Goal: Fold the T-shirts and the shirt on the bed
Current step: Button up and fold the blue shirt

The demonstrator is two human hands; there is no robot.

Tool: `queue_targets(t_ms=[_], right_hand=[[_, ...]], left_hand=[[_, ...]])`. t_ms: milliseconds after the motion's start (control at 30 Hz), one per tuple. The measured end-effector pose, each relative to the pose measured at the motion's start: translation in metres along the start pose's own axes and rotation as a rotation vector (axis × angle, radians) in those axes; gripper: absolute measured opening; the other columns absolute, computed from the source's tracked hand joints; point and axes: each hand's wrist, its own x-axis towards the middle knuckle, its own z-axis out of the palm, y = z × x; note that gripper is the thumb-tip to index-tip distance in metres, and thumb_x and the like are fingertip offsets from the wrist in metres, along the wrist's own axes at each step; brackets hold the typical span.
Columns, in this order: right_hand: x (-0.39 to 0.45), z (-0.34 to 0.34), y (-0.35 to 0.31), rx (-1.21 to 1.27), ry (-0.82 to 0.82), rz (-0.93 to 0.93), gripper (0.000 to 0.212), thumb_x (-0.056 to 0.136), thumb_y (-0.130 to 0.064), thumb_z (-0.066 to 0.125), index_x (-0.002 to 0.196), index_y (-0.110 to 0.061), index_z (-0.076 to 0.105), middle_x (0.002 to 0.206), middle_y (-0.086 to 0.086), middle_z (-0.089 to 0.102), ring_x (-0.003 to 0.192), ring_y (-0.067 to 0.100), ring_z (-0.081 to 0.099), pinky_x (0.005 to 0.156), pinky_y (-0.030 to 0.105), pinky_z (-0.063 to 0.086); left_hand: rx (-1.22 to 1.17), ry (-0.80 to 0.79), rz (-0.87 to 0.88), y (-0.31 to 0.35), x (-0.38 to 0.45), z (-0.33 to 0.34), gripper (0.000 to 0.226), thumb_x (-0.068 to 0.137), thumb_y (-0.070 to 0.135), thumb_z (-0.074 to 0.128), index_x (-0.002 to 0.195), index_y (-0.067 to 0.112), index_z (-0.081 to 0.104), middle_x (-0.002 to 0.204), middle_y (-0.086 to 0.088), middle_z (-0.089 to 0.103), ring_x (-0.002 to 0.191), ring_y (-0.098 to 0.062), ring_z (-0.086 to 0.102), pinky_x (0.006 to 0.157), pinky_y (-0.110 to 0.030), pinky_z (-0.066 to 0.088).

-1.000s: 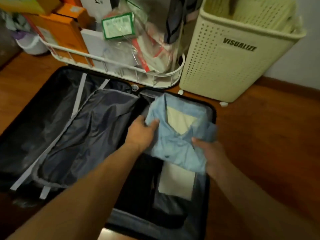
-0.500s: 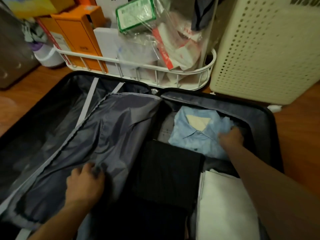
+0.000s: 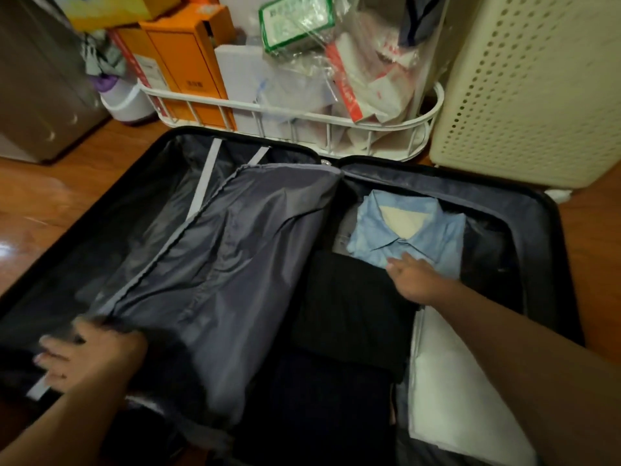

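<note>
The folded blue shirt [image 3: 411,235] lies in the open suitcase [image 3: 551,237], at about 1 o'clock in the right half. The right hand [image 3: 415,279] rests flat on its near edge, fingers straight and together. At 8 o'clock, the left hand [image 3: 87,358] presses the grey divider flap [image 3: 228,264], fingers spread apart, blurred

We see a dim indoor scene with warm, weak light. A bright glare spot sits on the wooden floor [image 3: 6,250] at the left edge. The suitcase [image 3: 557,210] interior falls into deep shadow, its dark contents hard to separate. Our left hand [image 3: 90,354] is smeared by motion blur. Straight edges bow outward towards the corners.
</note>
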Motion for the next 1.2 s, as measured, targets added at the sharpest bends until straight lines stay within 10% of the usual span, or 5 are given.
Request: queue_targets(t_ms=[300, 500, 733, 900, 1200], right_hand=[[-0.071, -0.039, -0.052, 0.268, 0.27, 0.035, 0.039, 0.102, -0.03, 0.047, 0.133, -0.011, 0.06, 0.138, 0.017, 0.055, 0.123, 0.036, 0.054, 0.102, 0.041, 0.044], [-0.186, -0.103, -0.069, 1.122, 0.374, 0.148, 0.021, 0.099, -0.028, 0.052, 0.108, -0.015, 0.066, 0.097, 0.006, 0.059, 0.079, 0.016, 0.053, 0.062, 0.03, 0.04], [-0.318, -0.069, -0.069, 0.461, 0.53, -0.068, 0.016, 0.1, -0.015, 0.055, 0.095, -0.017, 0.07, 0.098, 0.007, 0.067, 0.088, 0.021, 0.057, 0.077, 0.03, 0.041], [-0.29, 0.039, -0.171, 0.311, -0.11, -0.279, 0.017, 0.095, -0.018, 0.061, 0.106, -0.017, 0.074, 0.106, 0.006, 0.074, 0.103, 0.023, 0.067, 0.086, 0.027, 0.05], [-0.217, 0.129, -0.246, 0.676, -0.315, 0.243, 0.011, 0.087, -0.02, 0.072, 0.088, -0.012, 0.065, 0.101, 0.01, 0.07, 0.089, 0.028, 0.068, 0.077, 0.034, 0.055]], left_hand=[[-0.759, -0.291, -0.136, -0.007, 0.001, -0.073, 0.032, 0.101, 0.011, 0.055, 0.123, -0.012, 0.053, 0.097, -0.02, 0.057, 0.095, -0.034, 0.056, 0.088, -0.042, 0.046], [-0.749, -0.736, 0.867, 0.023, -0.261, -0.107, 0.017, 0.103, 0.02, 0.055, 0.108, 0.005, 0.061, 0.09, -0.01, 0.065, 0.078, -0.013, 0.061, 0.075, -0.029, 0.052], [0.028, -1.146, 1.359, -0.052, -0.4, -0.04, 0.043, 0.092, 0.013, 0.06, 0.135, 0.017, 0.061, 0.134, -0.015, 0.062, 0.122, -0.032, 0.06, 0.111, -0.042, 0.045], [0.216, -0.702, 1.105, -0.115, -0.257, -0.067, 0.032, 0.087, 0.028, 0.051, 0.117, 0.025, 0.062, 0.126, -0.006, 0.067, 0.119, -0.03, 0.062, 0.1, -0.039, 0.05], [0.01, -0.588, 0.623, -0.176, -0.125, -0.076, 0.027, 0.09, 0.008, 0.057, 0.088, 0.034, 0.059, 0.105, 0.002, 0.069, 0.095, -0.012, 0.06, 0.082, -0.015, 0.036]])
